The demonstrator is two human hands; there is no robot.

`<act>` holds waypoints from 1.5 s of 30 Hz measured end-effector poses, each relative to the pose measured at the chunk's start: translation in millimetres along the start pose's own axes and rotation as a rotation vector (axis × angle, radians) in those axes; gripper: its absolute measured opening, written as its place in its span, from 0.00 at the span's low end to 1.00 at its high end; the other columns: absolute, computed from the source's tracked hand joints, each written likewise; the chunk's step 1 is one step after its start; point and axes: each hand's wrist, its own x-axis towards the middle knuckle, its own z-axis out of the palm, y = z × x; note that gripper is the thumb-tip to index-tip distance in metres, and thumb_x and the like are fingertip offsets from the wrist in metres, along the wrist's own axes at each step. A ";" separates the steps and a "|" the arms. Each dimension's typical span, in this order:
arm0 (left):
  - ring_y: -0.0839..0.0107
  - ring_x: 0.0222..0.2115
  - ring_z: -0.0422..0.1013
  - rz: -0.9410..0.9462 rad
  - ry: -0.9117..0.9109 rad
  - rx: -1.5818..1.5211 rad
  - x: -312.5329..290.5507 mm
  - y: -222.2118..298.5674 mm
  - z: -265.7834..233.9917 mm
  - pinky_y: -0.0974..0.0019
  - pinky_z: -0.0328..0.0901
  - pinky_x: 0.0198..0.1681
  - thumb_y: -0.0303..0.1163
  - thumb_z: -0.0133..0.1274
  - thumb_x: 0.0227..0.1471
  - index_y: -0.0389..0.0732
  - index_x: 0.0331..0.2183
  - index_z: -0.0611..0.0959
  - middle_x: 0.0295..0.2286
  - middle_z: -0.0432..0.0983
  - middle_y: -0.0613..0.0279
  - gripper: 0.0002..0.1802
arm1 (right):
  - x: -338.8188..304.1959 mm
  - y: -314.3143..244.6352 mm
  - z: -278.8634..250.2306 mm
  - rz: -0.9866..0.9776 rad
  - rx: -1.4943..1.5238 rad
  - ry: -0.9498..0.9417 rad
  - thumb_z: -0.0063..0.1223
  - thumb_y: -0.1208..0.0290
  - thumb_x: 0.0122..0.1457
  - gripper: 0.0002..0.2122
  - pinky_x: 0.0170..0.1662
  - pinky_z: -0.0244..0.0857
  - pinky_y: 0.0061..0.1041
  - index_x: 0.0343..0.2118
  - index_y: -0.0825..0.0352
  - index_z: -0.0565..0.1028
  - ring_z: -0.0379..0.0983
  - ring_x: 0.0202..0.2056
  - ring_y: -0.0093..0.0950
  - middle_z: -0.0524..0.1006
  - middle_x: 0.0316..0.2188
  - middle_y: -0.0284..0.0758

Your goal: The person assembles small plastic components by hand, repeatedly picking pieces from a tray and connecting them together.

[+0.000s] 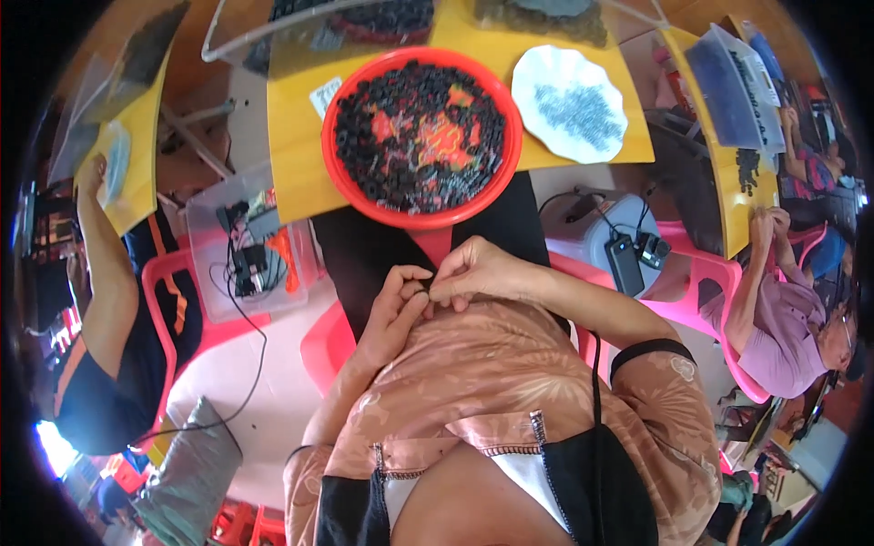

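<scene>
My left hand [397,308] and my right hand [480,272] meet in front of my lap, fingertips pinched together. Whatever they hold is too small and too covered by the fingers to make out. Just beyond them, a round red basin [515,150] sits at the near edge of the yellow table [299,173], partly overhanging it. Inside lie many small black parts [364,168], with some thin shiny bits among them. To its right rests a white scalloped plate [539,73] bearing a spread pile of small silvery pieces [578,114].
A clear container [246,45] with dark parts stands at the table's back. A clear plastic bin [205,296] with cables is left of me; a grey-blue box [583,238] carrying black devices is at right. Other people sit left and right, one with hands [769,223] at a yellow table.
</scene>
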 end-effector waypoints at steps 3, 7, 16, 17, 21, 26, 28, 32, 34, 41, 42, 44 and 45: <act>0.83 0.23 0.60 0.015 0.049 0.048 4.2 9.5 -0.9 0.80 0.56 0.28 0.26 0.43 0.57 0.38 0.48 0.62 0.24 0.67 0.66 0.17 | -9.5 -16.6 -9.2 0.048 -0.051 0.002 0.59 0.70 0.52 0.08 0.22 0.64 0.15 0.27 0.71 0.78 0.70 0.17 0.17 0.77 0.20 0.33; 0.86 0.19 0.57 0.120 0.166 0.036 16.5 3.6 -10.4 0.80 0.51 0.21 0.26 0.44 0.57 0.38 0.46 0.65 0.22 0.67 0.68 0.15 | -30.4 -82.0 -30.8 -0.177 -0.127 0.190 0.57 0.70 0.54 0.07 0.17 0.62 0.15 0.29 0.69 0.77 0.68 0.13 0.18 0.77 0.19 0.36; 0.87 0.19 0.58 0.403 0.382 0.095 72.3 76.6 -3.5 0.81 0.51 0.21 0.28 0.46 0.57 0.39 0.35 0.74 0.21 0.67 0.72 0.05 | -27.6 -156.0 -67.2 -0.634 -0.112 0.613 0.55 0.66 0.56 0.10 0.20 0.57 0.11 0.34 0.68 0.77 0.64 0.15 0.13 0.76 0.21 0.31; 0.87 0.19 0.58 0.455 0.398 0.098 79.1 84.9 -4.9 0.81 0.51 0.22 0.28 0.46 0.57 0.39 0.35 0.74 0.21 0.67 0.72 0.04 | -22.3 -149.8 -71.1 -0.603 -0.207 0.615 0.55 0.67 0.55 0.09 0.20 0.57 0.11 0.33 0.68 0.77 0.64 0.15 0.13 0.77 0.20 0.31; 0.87 0.21 0.58 0.557 0.472 0.074 95.9 85.8 -16.5 0.82 0.51 0.23 0.27 0.47 0.57 0.39 0.36 0.74 0.22 0.67 0.72 0.04 | -9.4 -124.2 -80.5 -0.528 -0.668 0.570 0.57 0.72 0.52 0.06 0.25 0.65 0.17 0.28 0.69 0.78 0.71 0.20 0.16 0.77 0.19 0.32; 0.86 0.23 0.61 0.534 0.509 0.155 95.5 68.4 -25.5 0.81 0.56 0.26 0.27 0.46 0.57 0.38 0.35 0.74 0.22 0.66 0.72 0.04 | -7.4 -123.2 -74.7 -0.409 -0.881 0.617 0.59 0.73 0.49 0.07 0.31 0.68 0.26 0.29 0.69 0.78 0.76 0.24 0.29 0.78 0.21 0.38; 0.85 0.24 0.62 0.512 0.523 0.196 93.8 71.1 -23.8 0.80 0.57 0.28 0.27 0.46 0.57 0.37 0.35 0.74 0.22 0.66 0.73 0.04 | 0.4 -126.2 -75.4 -0.430 -0.947 0.675 0.59 0.72 0.48 0.08 0.32 0.68 0.26 0.30 0.70 0.77 0.76 0.25 0.30 0.78 0.22 0.39; 0.86 0.23 0.61 0.536 0.527 0.159 94.4 70.6 -31.7 0.81 0.56 0.26 0.27 0.46 0.57 0.37 0.36 0.74 0.22 0.66 0.72 0.05 | 36.8 -137.3 -78.0 -0.575 -1.159 0.755 0.59 0.74 0.49 0.14 0.33 0.67 0.24 0.40 0.68 0.74 0.72 0.29 0.25 0.75 0.32 0.37; 0.86 0.21 0.59 0.500 0.504 0.066 94.0 70.8 -36.2 0.82 0.54 0.24 0.28 0.47 0.57 0.38 0.36 0.74 0.22 0.66 0.72 0.05 | 62.8 -138.2 -76.8 -0.678 -1.250 0.785 0.58 0.70 0.50 0.17 0.46 0.64 0.29 0.45 0.65 0.72 0.70 0.41 0.34 0.72 0.41 0.40; 0.86 0.19 0.59 0.488 0.492 -0.030 95.5 70.6 -39.4 0.82 0.53 0.22 0.29 0.47 0.57 0.39 0.36 0.74 0.22 0.67 0.71 0.05 | 91.1 -131.2 -59.0 -0.635 -1.511 0.709 0.55 0.65 0.51 0.18 0.52 0.58 0.38 0.46 0.62 0.72 0.63 0.50 0.39 0.69 0.48 0.40; 0.86 0.19 0.59 0.485 0.496 -0.031 95.4 69.8 -41.0 0.82 0.53 0.22 0.29 0.47 0.57 0.39 0.36 0.74 0.22 0.67 0.71 0.05 | 84.9 -130.4 -60.3 -0.605 -1.569 0.646 0.56 0.66 0.51 0.17 0.51 0.59 0.38 0.44 0.62 0.73 0.65 0.49 0.38 0.69 0.47 0.39; 0.86 0.19 0.59 0.491 0.481 -0.056 97.3 69.9 -41.8 0.82 0.53 0.22 0.29 0.47 0.57 0.39 0.36 0.74 0.22 0.68 0.71 0.05 | 70.6 -129.2 -67.2 -0.629 -1.564 0.633 0.56 0.67 0.50 0.13 0.48 0.60 0.37 0.39 0.63 0.75 0.67 0.45 0.37 0.72 0.43 0.37; 0.86 0.19 0.59 0.490 0.481 -0.056 97.4 70.4 -41.5 0.82 0.53 0.22 0.29 0.47 0.57 0.39 0.36 0.74 0.22 0.68 0.71 0.05 | 63.8 -130.1 -69.2 -0.620 -1.562 0.607 0.56 0.67 0.50 0.12 0.48 0.61 0.36 0.38 0.63 0.75 0.67 0.44 0.37 0.72 0.41 0.36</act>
